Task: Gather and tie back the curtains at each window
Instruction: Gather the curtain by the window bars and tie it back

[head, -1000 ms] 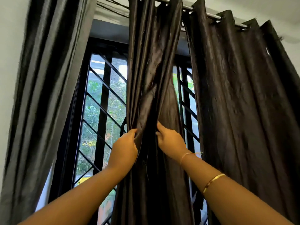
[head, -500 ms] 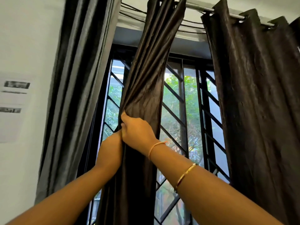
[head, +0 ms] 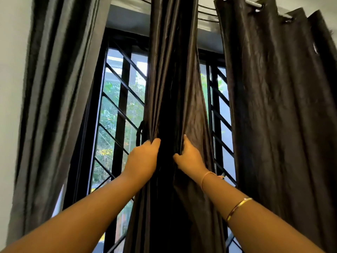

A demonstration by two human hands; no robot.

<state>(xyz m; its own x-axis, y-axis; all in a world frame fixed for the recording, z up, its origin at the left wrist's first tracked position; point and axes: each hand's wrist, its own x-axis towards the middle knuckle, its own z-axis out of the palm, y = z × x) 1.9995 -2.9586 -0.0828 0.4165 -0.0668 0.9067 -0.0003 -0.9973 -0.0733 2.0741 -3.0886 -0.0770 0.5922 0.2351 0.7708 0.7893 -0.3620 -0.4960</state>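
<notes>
At mid-window, the middle curtain (head: pixel 173 79) hangs bunched between both hands. The left hand (head: pixel 144 157) grips its left folds; the right hand (head: pixel 190 158) grips a right-side fold. Half a second ago both hands were stacked together; now apart, so gathering looks incomplete and tying not started.

The middle curtain (head: pixel 171 79) hangs before me, in front of the window grille (head: pixel 120 106). My left hand (head: pixel 144 157) grips its left edge and my right hand (head: pixel 189 157) grips a fold just beside. The left curtain (head: pixel 54 88) and the right curtain (head: pixel 273 106) flank it.
</notes>
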